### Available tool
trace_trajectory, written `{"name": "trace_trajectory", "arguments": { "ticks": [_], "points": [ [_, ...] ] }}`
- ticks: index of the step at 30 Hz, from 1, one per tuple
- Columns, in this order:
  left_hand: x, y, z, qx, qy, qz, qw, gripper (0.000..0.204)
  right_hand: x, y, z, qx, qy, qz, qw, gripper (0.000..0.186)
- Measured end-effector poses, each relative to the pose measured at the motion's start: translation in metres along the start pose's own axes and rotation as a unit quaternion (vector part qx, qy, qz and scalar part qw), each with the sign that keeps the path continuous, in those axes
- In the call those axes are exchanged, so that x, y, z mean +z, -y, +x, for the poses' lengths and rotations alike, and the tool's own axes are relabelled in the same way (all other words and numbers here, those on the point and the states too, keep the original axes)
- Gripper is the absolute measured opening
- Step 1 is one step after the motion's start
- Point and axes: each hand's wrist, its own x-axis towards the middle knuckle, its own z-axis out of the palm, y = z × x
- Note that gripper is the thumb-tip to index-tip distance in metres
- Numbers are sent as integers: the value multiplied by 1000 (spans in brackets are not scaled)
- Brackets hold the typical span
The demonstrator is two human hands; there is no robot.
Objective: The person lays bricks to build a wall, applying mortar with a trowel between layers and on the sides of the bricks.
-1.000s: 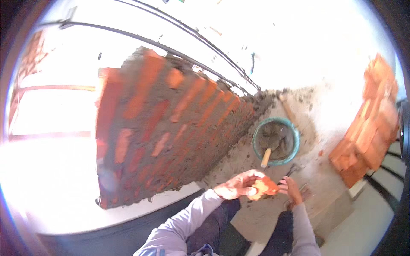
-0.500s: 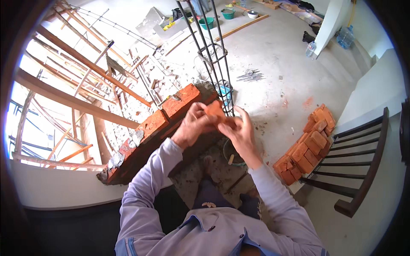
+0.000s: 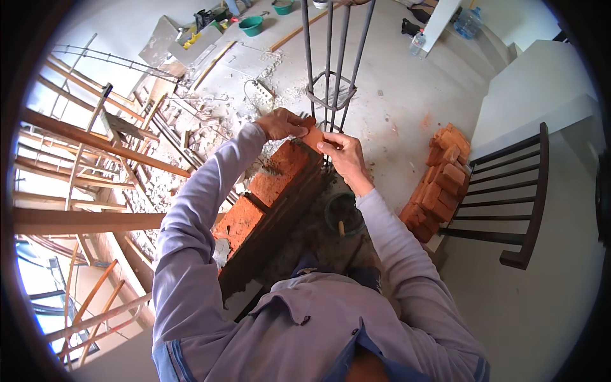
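A small orange piece of brick [image 3: 313, 137] is pinched between my two hands at the far end of a low brick wall. My left hand [image 3: 280, 124] grips its left side, and my right hand [image 3: 347, 160] holds the right side with thumb and fingers. Just below the piece lies a wall brick [image 3: 280, 170], followed nearer to me by another brick [image 3: 240, 223] with a gap between them. Vertical rebar [image 3: 342, 63] rises right behind the hands. Whether the piece touches the wall, I cannot tell.
A dark bucket [image 3: 344, 213] with a wooden handle [image 3: 341, 228] in it stands right of the wall. Stacked bricks [image 3: 442, 181] lie beside a dark railing [image 3: 496, 202]. Timber poles [image 3: 102, 143] and rubble [image 3: 191, 121] fill the left. Green basins [image 3: 251, 25] sit far back.
Both hands have moved forward with the brick piece, from beside the wall to its far end by the rebar. My view has shifted with them.
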Motion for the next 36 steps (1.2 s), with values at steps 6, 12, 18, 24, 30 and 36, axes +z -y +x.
{"name": "trace_trajectory", "arguments": {
  "ticks": [6,12,18,24,30,36],
  "points": [
    [14,35,8,-53,-8,-87,995,35,16,-14,7,35,-35,-37,998,40],
    [26,33,12,-45,-30,-12,998,37,18,-39,7,13,-95,-136,986,39],
    [29,46,6,-23,-67,-63,996,38,24,-39,7,38,-86,-83,992,33],
    [27,32,13,-59,-51,-24,997,38,17,-46,15,11,-88,-66,994,35],
    [35,51,6,-31,-93,-79,992,37,25,-33,7,32,-82,-40,995,35],
    [34,40,2,-27,-116,-45,992,37,21,-47,11,19,-87,-41,995,35]
  ]
}}
